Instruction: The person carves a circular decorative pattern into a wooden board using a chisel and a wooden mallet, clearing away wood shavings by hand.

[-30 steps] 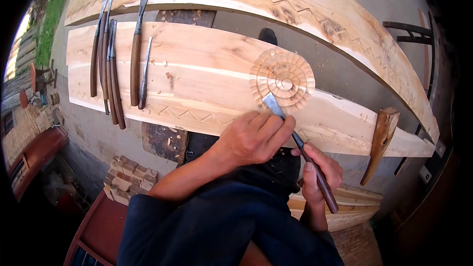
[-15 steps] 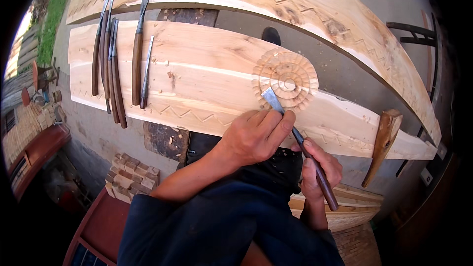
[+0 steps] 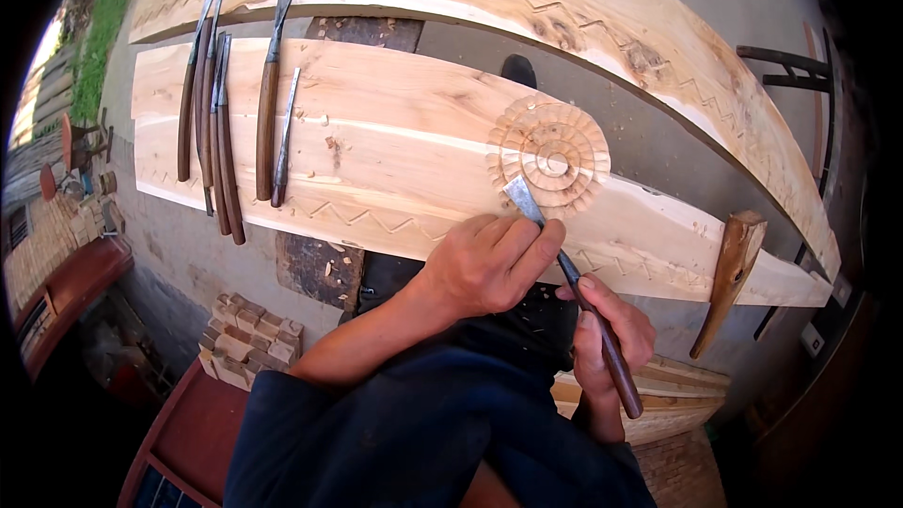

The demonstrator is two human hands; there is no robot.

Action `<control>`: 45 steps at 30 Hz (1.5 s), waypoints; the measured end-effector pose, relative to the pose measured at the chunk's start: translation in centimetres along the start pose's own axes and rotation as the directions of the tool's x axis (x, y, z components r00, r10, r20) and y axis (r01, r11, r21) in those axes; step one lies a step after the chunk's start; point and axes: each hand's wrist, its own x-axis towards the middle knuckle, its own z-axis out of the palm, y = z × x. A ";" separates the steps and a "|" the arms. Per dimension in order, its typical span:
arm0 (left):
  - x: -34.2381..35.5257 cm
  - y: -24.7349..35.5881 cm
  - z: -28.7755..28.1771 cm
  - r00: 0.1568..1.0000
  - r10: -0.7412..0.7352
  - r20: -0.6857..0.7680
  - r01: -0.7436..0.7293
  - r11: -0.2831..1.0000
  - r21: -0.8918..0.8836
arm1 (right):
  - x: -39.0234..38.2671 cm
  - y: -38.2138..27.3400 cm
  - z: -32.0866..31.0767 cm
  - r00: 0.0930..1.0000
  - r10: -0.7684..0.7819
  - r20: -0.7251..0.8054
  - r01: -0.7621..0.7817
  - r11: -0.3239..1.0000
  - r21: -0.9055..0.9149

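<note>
A chisel (image 3: 569,268) with a flat steel blade and a dark wooden handle slants between my two hands. My left hand (image 3: 494,261) is closed around the blade's shank, its knuckles up, just over the near edge of the pale wooden board (image 3: 395,94). The handle is gripped by my right hand (image 3: 609,329), lower and to the right, with the butt end sticking out below it. The blade's tip rests at the lower left rim of a round, scalloped spiral carving (image 3: 555,155) in the board.
Several chisels and gouges (image 3: 268,132) lie across the board's left part. A wooden mallet (image 3: 738,263) sits over its right end. Beyond lies a second board (image 3: 602,9) with a zigzag line. Stacked wood blocks (image 3: 249,343) stand at lower left.
The chisel's tip has shifted very slightly down and right along the carving's rim, and its handle end has dropped a little. Both hands keep their hold.
</note>
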 end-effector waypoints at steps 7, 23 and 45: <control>0.0 0.1 0.1 0.999 -0.041 0.005 0.041 0.999 0.010 | 0.2 0.5 0.5 0.999 -0.041 -0.018 0.041 0.999 -0.012; 0.2 0.2 0.4 0.995 -0.104 -0.010 0.104 0.994 0.023 | 0.3 1.3 1.4 0.996 -0.047 -0.071 0.046 0.999 -0.014; 1.1 0.3 0.7 0.948 -0.285 -0.139 0.277 0.958 -0.071 | 1.3 -0.6 3.6 0.983 -0.130 -0.128 0.103 0.975 -0.198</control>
